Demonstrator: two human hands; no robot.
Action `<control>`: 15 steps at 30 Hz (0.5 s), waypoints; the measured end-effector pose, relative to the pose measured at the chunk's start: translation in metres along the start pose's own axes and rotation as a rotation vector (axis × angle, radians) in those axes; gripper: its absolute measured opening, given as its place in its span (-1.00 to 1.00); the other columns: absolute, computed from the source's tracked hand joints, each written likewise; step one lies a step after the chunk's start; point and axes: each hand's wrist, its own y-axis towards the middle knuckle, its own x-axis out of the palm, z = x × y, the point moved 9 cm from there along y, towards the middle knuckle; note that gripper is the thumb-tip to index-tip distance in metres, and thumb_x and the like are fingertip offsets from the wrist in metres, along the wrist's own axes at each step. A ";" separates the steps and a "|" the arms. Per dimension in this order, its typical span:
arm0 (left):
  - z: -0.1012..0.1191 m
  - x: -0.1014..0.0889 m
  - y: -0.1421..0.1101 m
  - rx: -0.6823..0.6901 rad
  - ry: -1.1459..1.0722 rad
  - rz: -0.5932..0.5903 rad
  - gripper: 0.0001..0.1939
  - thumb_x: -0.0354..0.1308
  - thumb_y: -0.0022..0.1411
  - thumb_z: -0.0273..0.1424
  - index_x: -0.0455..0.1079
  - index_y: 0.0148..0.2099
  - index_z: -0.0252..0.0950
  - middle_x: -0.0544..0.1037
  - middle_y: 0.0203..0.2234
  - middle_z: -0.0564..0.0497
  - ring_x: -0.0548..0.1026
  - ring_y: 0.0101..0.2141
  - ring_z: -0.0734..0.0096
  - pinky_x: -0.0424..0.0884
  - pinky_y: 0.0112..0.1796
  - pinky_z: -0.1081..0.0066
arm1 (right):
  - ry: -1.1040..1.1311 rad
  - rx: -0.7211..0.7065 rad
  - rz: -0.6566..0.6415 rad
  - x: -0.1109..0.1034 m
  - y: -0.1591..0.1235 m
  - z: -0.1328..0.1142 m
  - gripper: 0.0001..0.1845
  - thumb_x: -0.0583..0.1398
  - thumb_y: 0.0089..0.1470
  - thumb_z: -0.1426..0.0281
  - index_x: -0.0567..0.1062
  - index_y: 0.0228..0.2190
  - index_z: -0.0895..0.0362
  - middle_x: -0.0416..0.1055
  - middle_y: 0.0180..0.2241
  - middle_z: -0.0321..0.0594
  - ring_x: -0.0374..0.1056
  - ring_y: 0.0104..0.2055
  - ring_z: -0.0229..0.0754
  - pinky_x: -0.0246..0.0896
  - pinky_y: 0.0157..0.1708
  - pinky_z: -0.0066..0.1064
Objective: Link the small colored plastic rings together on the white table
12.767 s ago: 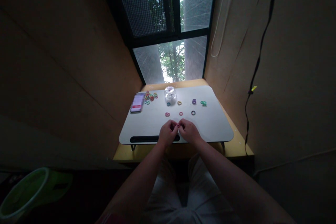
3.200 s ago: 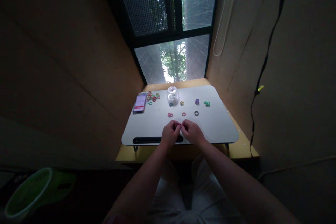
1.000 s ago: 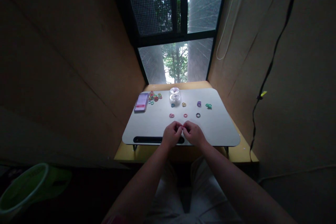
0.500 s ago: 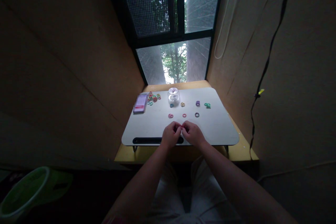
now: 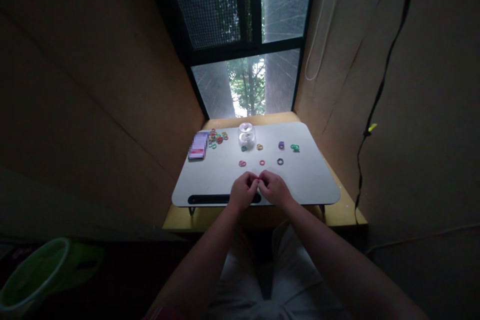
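Note:
My left hand (image 5: 243, 190) and my right hand (image 5: 274, 187) meet over the front of a white lap table (image 5: 210, 175). Their fingertips are pinched together on a small red hair tie (image 5: 258, 178), mostly hidden by the fingers. Just beyond them lie pink hair ties (image 5: 242, 163), a single pinkish-red one (image 5: 262, 162) and a dark grey one (image 5: 280, 161). Farther back are blue (image 5: 243, 148), yellow (image 5: 259, 147), purple (image 5: 281, 145) and green (image 5: 295, 148) hair ties. A mixed heap of coloured hair ties (image 5: 219, 138) sits at the back left.
A clear plastic jar (image 5: 246, 135) stands at the back middle. Left of the heap lies a phone (image 5: 198, 146). A black slot (image 5: 208, 199) runs along the front edge. Walls flank the table, with a black cord (image 5: 386, 70) on the right and a green bin (image 5: 52, 270) at lower left.
The view has shifted slightly. Both hands stay pinched together at the same spot, and the hair ties on the table have not moved.

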 end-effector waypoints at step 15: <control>-0.004 0.001 0.003 0.002 0.003 -0.003 -0.85 0.06 0.19 -0.31 0.37 -0.30 -0.27 0.45 -0.52 0.10 0.36 -0.50 0.51 0.23 -0.43 0.48 | 0.014 0.009 -0.007 0.001 0.002 0.001 -0.90 0.08 0.02 0.42 0.38 -0.48 0.11 0.36 -0.54 -0.31 0.22 -0.49 -0.28 0.04 -0.45 -0.48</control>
